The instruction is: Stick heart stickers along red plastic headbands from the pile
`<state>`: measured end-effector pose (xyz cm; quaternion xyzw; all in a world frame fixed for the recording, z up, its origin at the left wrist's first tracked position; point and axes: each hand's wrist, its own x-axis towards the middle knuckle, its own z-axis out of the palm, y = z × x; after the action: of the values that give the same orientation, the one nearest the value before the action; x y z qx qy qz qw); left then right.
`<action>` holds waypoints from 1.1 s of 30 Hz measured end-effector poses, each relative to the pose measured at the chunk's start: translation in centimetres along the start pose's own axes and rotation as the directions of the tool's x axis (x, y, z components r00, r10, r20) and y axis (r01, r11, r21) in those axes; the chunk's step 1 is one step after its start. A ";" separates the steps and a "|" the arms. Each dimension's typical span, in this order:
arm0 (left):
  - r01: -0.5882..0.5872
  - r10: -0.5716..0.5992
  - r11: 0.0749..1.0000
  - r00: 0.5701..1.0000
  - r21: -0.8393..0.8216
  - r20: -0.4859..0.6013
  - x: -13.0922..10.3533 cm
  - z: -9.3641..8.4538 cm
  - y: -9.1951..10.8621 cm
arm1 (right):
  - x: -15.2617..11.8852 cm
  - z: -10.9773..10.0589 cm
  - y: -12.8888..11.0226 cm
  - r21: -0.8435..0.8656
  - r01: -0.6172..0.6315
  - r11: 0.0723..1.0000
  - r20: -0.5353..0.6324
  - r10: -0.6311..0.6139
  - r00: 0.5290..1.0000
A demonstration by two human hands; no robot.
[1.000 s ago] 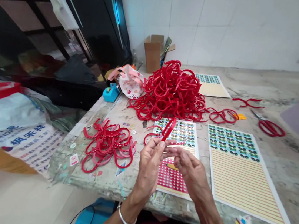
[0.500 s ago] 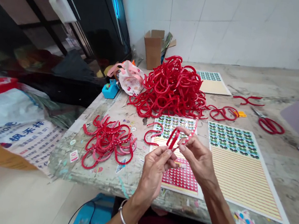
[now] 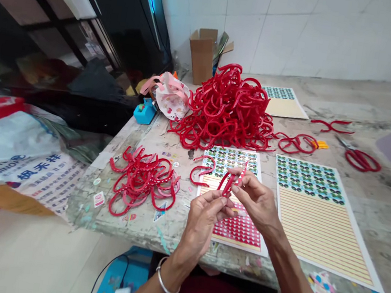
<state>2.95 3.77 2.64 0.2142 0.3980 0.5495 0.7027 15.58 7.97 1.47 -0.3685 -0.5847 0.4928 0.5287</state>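
Observation:
My left hand (image 3: 203, 214) pinches a red curved band (image 3: 223, 181), headband-like, over the sheets. My right hand (image 3: 255, 199) is closed beside it, fingertips on a narrow red sticker strip (image 3: 243, 172) with pale marks, whose free end sticks up. Whether the strip touches the band all along is hidden by my fingers. Under my hands lies a sticker sheet (image 3: 242, 227) with red patterned rows at the near end and green-blue prints at the far end. Red S-shaped bands (image 3: 202, 172) rest at its left edge.
A tall heap of red bands (image 3: 226, 112) stands at the back, and a smaller pile of patterned ones (image 3: 144, 183) at left. Right are a striped sticker sheet (image 3: 326, 229) and red-handled scissors (image 3: 362, 160). A blue tape dispenser (image 3: 144, 113) and a cardboard box (image 3: 200, 59) stand behind.
My right hand has drawn slightly left and closer to my left hand, and the strip's free end now stands more upright. The camera view has shifted a little.

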 end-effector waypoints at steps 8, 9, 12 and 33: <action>0.015 -0.015 1.000 1.000 -0.007 -0.017 -0.3 0.0 -0.3 | -0.2 0.4 0.3 0.002 0.003 1.000 -0.049 -0.003 0.999; 0.015 -0.016 1.000 1.000 -0.005 -0.017 -0.3 0.0 -0.3 | -0.2 0.4 0.3 -0.004 0.005 1.000 -0.057 -0.006 0.998; 0.018 -0.018 1.000 1.000 0.002 -0.023 -0.3 0.1 -0.3 | -0.3 0.5 0.2 -0.021 0.004 1.000 -0.080 -0.005 0.997; 0.059 -0.060 0.997 0.998 -0.054 -0.020 -0.2 0.0 -0.8 | -0.9 0.8 1.2 -0.059 -0.019 0.998 -0.159 0.010 0.987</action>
<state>3.39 3.33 2.11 0.1776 0.3969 0.5411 0.7198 14.81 7.27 0.09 -0.4265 -0.5527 0.4479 0.5586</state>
